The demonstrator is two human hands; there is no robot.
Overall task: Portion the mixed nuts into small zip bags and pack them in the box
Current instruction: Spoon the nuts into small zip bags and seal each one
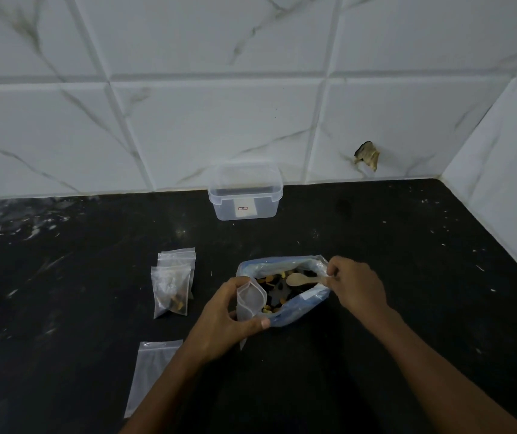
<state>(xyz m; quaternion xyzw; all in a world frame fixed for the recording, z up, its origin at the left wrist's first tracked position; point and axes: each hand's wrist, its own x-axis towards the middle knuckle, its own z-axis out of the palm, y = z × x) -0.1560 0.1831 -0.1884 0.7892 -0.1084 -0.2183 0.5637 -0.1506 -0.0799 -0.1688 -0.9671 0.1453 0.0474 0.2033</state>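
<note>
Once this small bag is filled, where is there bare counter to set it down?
Bare counter lies right of the large nut bag toward the side wall, and between it and the lidded box at the back. The left is crowded: filled small bags, an empty bag, and the left hand holding the open small bag.

Looks like a home kitchen from my feed. Dark stone countertop [376,245], scuffed and dusted with pale specks, running into a corner of white marble-look wall tiles [219,120]. One tile has a chipped hole [367,155]. Clear plastic food box [245,195] sits against the wall.
</note>
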